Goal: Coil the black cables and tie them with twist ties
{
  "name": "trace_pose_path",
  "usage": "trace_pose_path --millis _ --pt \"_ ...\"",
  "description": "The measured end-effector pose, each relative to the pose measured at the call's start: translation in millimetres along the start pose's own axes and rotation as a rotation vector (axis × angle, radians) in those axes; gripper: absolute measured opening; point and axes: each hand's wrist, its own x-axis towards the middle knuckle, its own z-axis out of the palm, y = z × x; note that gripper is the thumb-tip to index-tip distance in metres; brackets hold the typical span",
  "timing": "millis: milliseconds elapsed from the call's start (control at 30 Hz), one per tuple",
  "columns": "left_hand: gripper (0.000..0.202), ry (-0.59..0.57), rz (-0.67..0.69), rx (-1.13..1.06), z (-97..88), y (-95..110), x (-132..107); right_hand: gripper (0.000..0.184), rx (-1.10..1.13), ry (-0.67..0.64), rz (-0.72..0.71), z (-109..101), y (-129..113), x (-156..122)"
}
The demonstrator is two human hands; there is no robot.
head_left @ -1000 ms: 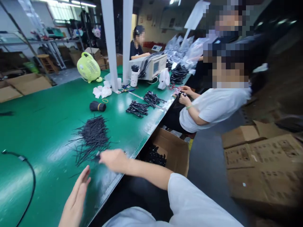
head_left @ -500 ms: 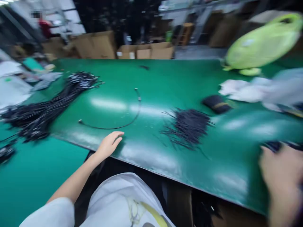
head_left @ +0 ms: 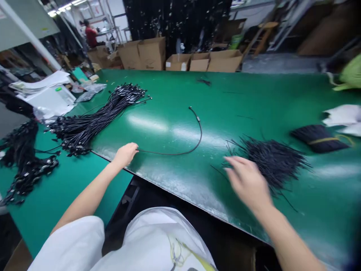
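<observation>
My left hand (head_left: 126, 154) is closed at the near table edge, thumb and fingers pinching one end of a thin black cable (head_left: 169, 154). From there the cable curves right and back over the green table to a free end with a small silver-grey piece. Over the left edge of a loose pile of thin black strips (head_left: 276, 162), which look like cable ties, reaches my right hand (head_left: 248, 182). Its thumb and fingers are stretched out and apart, slightly blurred, and nothing held shows between them. A few strips lie by its fingertips.
A large bunch of black cables (head_left: 98, 120) lies at left, another cable heap (head_left: 25, 162) on the lower table. Right of the strips sit a yellow-banded black bundle (head_left: 318, 138) and white cloth or plastic (head_left: 344, 116). Cardboard boxes (head_left: 150, 52) and a person in red (head_left: 90, 35) are behind.
My left hand has closed on the cable's end. The right hand has come from the far right, leaving a dark thing there, to the strips. The view has swung left.
</observation>
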Motion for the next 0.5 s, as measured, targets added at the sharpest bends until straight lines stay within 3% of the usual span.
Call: trace_pose_path --millis 67,133,200,267,333,400,500 --pt "0.018 0.013 0.114 -0.040 -9.4 22 -12 0.044 0.014 0.058 -0.103 15 -31 28" --pt "0.020 0.034 0.184 -0.078 -23.5 33 -31 0.041 -0.049 -0.086 -0.243 30 -49 76" --pt "0.021 0.019 0.147 -0.089 -38.4 25 -56 0.017 -0.145 -0.209 -0.133 34 -40 126" --pt "0.022 -0.016 0.007 -0.102 -48.5 4 -83 0.031 -0.222 -0.198 0.032 21 -6 159" --pt "0.026 -0.024 -0.186 -0.178 -50.2 -17 -107 0.049 -0.296 -0.151 0.160 -3 34 171" --pt "0.034 0.003 -0.378 -0.364 -44.8 -24 -122 0.057 -0.345 -0.121 0.207 -25 57 166" --pt "0.038 0.136 -0.592 -0.833 -32.0 -6 -115 0.051 -0.461 -0.203 0.194 -37 41 134"
